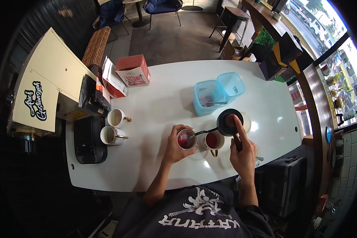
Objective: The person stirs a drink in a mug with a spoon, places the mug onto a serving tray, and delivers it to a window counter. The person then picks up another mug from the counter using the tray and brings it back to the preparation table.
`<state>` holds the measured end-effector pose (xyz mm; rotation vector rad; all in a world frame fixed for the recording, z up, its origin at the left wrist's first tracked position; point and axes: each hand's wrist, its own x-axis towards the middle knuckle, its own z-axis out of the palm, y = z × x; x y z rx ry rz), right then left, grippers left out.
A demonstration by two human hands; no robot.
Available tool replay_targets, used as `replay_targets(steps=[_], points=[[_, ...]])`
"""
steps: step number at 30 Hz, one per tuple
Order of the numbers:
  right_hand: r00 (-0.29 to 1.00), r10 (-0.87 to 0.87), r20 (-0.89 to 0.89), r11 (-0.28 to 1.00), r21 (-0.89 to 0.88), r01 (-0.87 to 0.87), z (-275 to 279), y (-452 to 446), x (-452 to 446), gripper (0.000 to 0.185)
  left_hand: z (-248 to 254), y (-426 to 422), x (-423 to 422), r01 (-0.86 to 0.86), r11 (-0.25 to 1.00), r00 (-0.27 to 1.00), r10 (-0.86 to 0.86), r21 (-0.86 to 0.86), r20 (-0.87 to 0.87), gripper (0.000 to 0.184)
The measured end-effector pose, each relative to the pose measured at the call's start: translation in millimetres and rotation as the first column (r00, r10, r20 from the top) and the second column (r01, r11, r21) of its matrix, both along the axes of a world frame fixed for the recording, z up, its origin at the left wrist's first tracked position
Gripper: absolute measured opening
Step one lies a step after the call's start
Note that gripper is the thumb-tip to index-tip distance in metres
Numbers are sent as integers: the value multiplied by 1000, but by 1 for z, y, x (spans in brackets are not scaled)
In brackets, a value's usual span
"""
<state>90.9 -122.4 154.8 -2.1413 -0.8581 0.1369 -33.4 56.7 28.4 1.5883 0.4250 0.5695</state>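
My left hand is wrapped round a white cup with something pinkish red in it. In my right hand is a black gooseneck kettle, gripped by its handle, one finger stretched over the lid. Its thin spout points left, with the tip at the rim of the held cup and a thin stream apparently entering it. Between my hands stands a white mug with a gold handle and dark red liquid. Partly hidden behind the kettle is a pale round dish.
A light-blue plastic container with a spoon stands beyond the kettle, its blue lid alongside. Two white mugs sit at left near a cream coffee machine. A red-and-white box is at the back left. The white table has rounded edges.
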Motion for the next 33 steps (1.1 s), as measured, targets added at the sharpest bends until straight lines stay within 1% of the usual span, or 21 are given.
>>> replay_targets(steps=[5,7,8,10,13,14,16,20,22,26,29,31,33], points=[[1000,-8,-10,1000,-23,7,-1,-1,1,81,-3,0,0,-1,1000,1000,1,-10,16,68],[1000,-11,-1,998,-64,11,2,-2,0,82,-3,0,0,-7,999,1000,6,39,24,68],[1000,-13,-2,998,-66,13,2,-2,0,82,-3,0,0,-6,999,1000,5,37,23,68],[998,10,56,998,-63,-7,2,-2,0,82,-6,0,0,-12,999,1000,11,37,25,68],[998,24,63,999,-24,-22,-3,-2,1,81,-9,0,1,-21,999,999,20,38,38,69],[998,21,61,1000,-25,-20,-3,-2,0,81,-9,0,1,-19,999,999,17,38,36,69],[999,29,32,999,-35,-28,-4,-2,0,80,-9,1,0,5,996,1000,-7,90,22,70],[999,30,21,998,-54,-28,-6,-1,0,79,-6,1,0,13,997,1000,-14,80,3,70],[997,41,73,999,-19,-40,-8,1,0,79,-7,1,0,7,996,1000,-8,88,10,70],[997,31,71,999,-14,-30,-8,2,1,79,-9,0,0,7,997,1000,-8,80,15,69],[996,20,87,1000,-13,-19,-6,3,0,79,-7,0,0,-11,999,1000,11,38,20,69],[996,13,91,1000,8,-14,-4,3,0,80,-6,1,-1,9,996,1000,-10,92,10,70],[995,19,97,1000,-4,-19,-5,1,1,80,-7,1,-1,13,996,1000,-14,87,11,70]])
